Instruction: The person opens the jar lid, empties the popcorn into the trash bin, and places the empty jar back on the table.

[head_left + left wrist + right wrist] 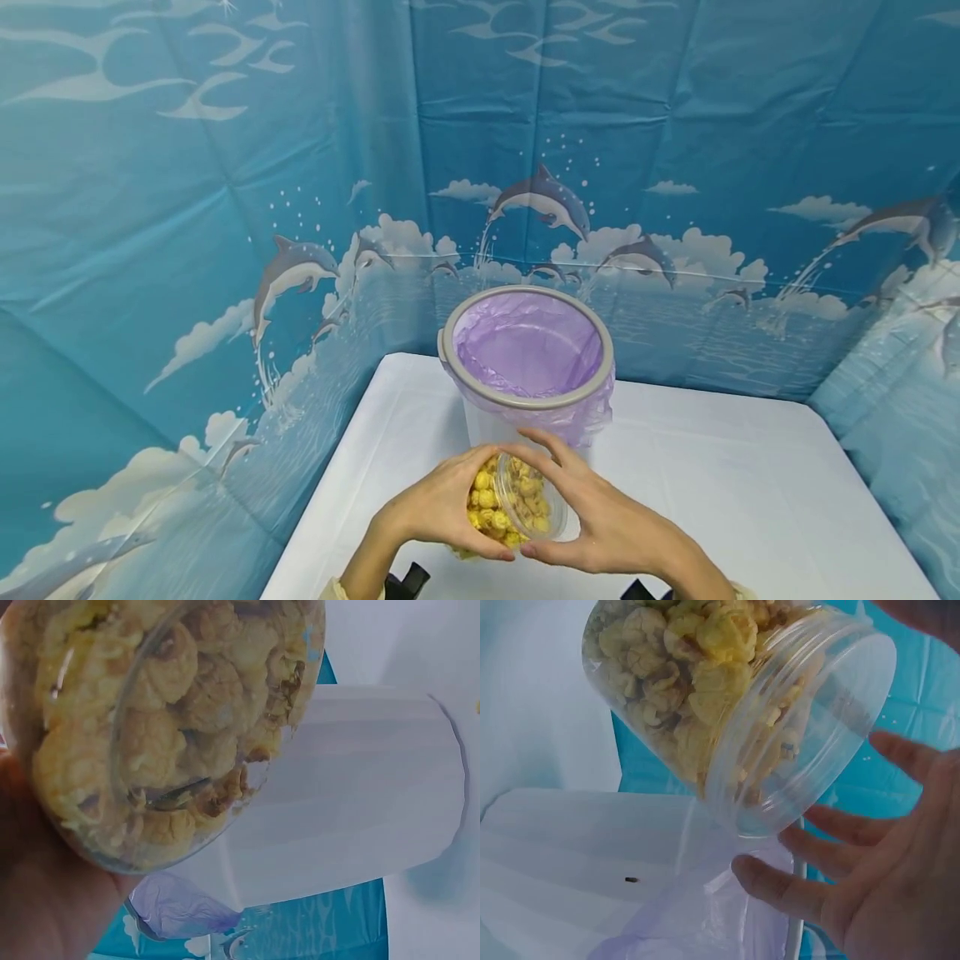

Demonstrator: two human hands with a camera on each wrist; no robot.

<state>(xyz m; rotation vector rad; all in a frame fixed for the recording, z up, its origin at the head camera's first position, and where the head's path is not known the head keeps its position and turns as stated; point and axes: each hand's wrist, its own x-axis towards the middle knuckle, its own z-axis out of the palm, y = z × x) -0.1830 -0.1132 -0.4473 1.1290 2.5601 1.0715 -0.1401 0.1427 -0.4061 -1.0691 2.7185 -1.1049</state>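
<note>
A clear plastic jar of yellow popcorn (489, 504) is held tilted above the table in my left hand (442, 504), its fingers and thumb curved round the body. Its round translucent lid (810, 727) faces my right hand (611, 517). In the right wrist view, the right fingers (780, 889) are spread beside the lid, fingertips right at its edge, with the thumb apart from it. The left wrist view shows the jar's base (187, 727) close up, packed with popcorn.
Just beyond the hands stands a white bin (352, 787) with a grey rim (528, 402) and a purple bag liner (525, 342). It is on a white-covered table (720, 475). Blue dolphin-print curtains (675, 125) hang behind and at the sides.
</note>
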